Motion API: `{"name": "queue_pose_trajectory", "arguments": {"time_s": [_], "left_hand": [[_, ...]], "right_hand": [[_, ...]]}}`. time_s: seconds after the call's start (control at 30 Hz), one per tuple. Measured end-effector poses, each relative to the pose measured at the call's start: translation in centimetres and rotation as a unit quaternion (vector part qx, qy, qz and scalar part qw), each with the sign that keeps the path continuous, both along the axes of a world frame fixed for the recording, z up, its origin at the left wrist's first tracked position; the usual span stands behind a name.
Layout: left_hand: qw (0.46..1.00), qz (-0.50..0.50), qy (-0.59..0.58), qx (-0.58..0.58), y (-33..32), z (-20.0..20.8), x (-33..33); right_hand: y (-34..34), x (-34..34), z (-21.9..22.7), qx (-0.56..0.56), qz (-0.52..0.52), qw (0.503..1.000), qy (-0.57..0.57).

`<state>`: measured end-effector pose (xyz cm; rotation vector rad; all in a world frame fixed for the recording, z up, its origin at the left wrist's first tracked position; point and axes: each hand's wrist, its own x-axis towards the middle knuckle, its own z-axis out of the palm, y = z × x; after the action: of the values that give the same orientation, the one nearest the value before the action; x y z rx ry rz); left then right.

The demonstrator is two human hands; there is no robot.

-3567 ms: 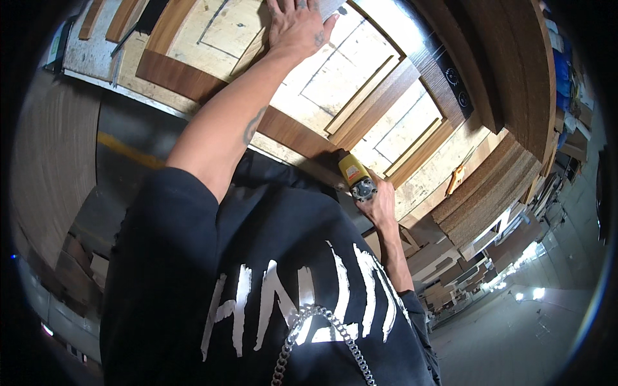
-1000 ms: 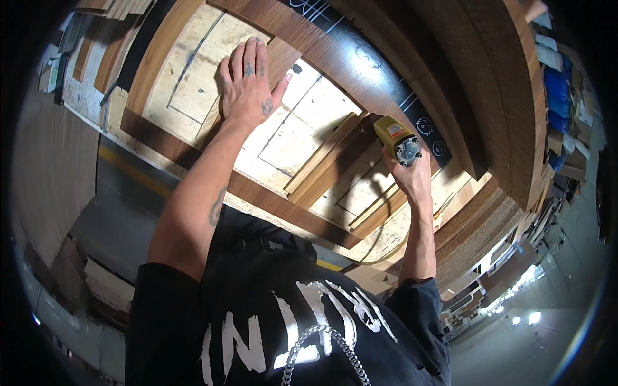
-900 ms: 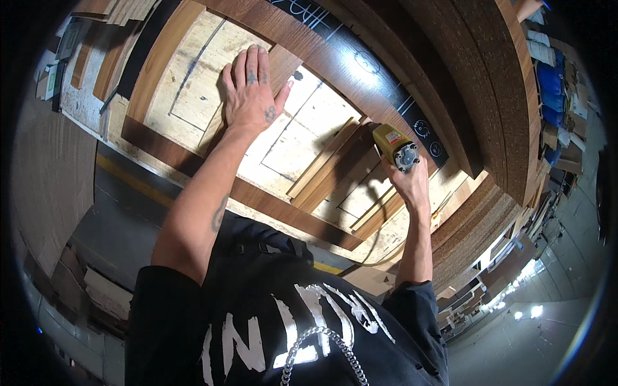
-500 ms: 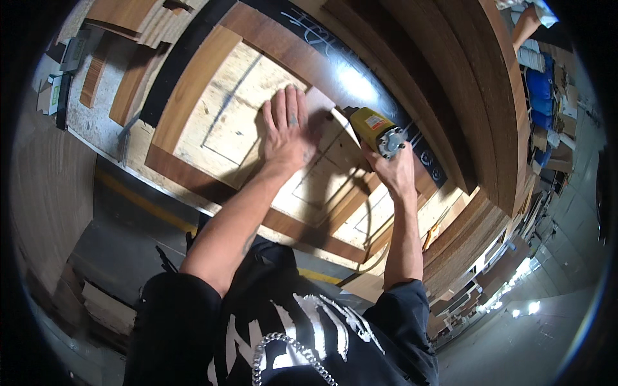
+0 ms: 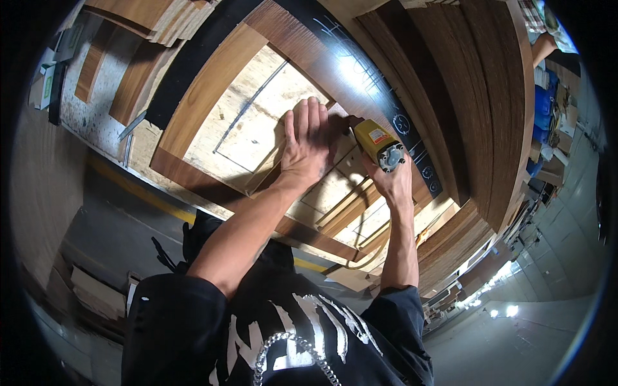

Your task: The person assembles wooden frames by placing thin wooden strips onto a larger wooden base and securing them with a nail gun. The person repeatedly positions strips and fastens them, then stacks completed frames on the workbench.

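My left hand (image 5: 306,143) lies flat with its fingers stretched out, pressing on a wooden crosspiece (image 5: 262,177) inside a brown wooden frame (image 5: 209,93). The hand hides much of that crosspiece. In my right hand (image 5: 393,181) is a yellow nail gun (image 5: 374,136), gripped by its handle. Its nose points toward the frame's far rail, just right of my left fingers. Shadow covers the nose, so I cannot tell whether it touches the wood. A second crosspiece (image 5: 351,211) lies farther right in the frame, with the gun's hose near it.
Pale board with dark drawn lines (image 5: 248,109) shows under the frame. A black strip with chalk marks (image 5: 402,122) borders its far side. Stacked brown boards (image 5: 463,83) rise beyond. Loose wood pieces (image 5: 132,83) lie at the far left.
The whole view has shifted, carrying the frame slightly right and down. Both hands keep nearly the same places on the work. The spot between left fingers and nail gun, bright before, is now in shadow.
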<state>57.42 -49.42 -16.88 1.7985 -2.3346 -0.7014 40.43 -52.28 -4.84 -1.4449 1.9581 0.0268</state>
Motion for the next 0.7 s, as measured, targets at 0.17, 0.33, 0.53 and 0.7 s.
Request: {"name": "queue_pose_trajectory", "arguments": {"time_s": [0.17, 0.33, 0.53, 0.7], "left_hand": [[0.995, 0.039, 0.091, 0.003, 0.2, -1.2, -0.3], [1.000, 0.009, -0.027, -0.009, -0.1, -0.6, -0.3], [0.998, 0.037, 0.026, -0.046, 0.2, -0.7, -0.2], [0.997, 0.007, -0.002, -0.072, 0.2, -0.7, -0.1]], "right_hand": [[-0.5, 0.2, 0.4, 0.012, 0.060, 0.997, 0.047], [-1.4, 0.2, -0.5, 0.018, 0.027, 0.999, 0.016], [-2.3, 2.5, 0.1, -0.047, 0.059, 0.997, -0.012], [-1.9, 2.5, 0.0, -0.010, 0.007, 1.000, -0.015]]}}
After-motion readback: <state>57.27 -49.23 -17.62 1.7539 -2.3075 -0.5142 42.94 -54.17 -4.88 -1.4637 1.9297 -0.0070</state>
